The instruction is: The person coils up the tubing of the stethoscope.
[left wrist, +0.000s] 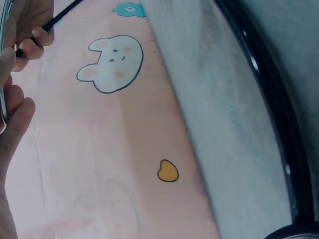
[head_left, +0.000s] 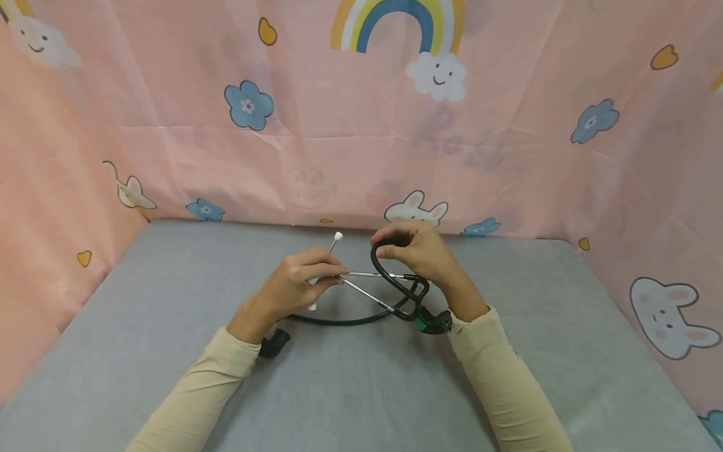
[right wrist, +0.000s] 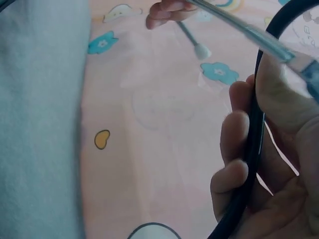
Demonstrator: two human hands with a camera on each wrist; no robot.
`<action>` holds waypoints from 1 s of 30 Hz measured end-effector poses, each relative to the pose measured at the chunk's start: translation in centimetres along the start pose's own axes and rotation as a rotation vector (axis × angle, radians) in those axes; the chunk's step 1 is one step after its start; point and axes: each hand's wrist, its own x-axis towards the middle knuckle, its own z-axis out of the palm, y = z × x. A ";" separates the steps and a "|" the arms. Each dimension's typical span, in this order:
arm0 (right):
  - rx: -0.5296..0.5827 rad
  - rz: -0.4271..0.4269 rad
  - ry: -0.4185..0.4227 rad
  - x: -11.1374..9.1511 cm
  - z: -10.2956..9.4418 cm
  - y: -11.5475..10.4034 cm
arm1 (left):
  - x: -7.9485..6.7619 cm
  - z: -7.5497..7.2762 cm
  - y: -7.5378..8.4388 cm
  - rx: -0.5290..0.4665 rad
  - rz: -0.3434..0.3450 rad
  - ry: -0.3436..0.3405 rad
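Note:
My left hand (head_left: 299, 276) pinches the crossed metal ear tubes (head_left: 369, 294) of a stethoscope, near their white ear tips (head_left: 338, 236). The right hand (head_left: 420, 251) holds a bend of its black tubing (head_left: 380, 258) above the table, and in the right wrist view the fingers (right wrist: 234, 132) curl round that tubing (right wrist: 255, 129). More tubing (head_left: 344, 322) sweeps left in a low arc and passes behind the left wrist. At the lower right corner of the left wrist view, part of a round, dark, metal-rimmed piece (left wrist: 299, 231) meets the tubing (left wrist: 271, 94).
A grey cloth-covered table (head_left: 141, 376) lies under both hands. Pink printed curtains (head_left: 316, 163) stand close round its back and sides. One black device (head_left: 273, 344) sits at the left wrist, and a black and green one (head_left: 433, 322) at the right wrist.

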 end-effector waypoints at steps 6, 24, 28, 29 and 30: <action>0.010 0.010 0.006 0.1 0.3 0.2 | 0.3 0.1 0.4 0.063 0.069 0.008; 0.046 0.039 -0.108 0.4 0.6 0.7 | 0.6 0.3 0.8 0.279 0.090 -0.096; 0.014 0.042 -0.133 0.4 0.6 0.7 | 0.6 0.2 1.1 0.304 0.102 -0.137; 0.004 0.036 -0.134 0.4 0.6 0.8 | 0.6 0.3 1.1 0.312 0.108 -0.148; -0.010 0.035 -0.136 0.4 0.7 0.8 | 0.7 0.4 1.2 0.320 0.115 -0.157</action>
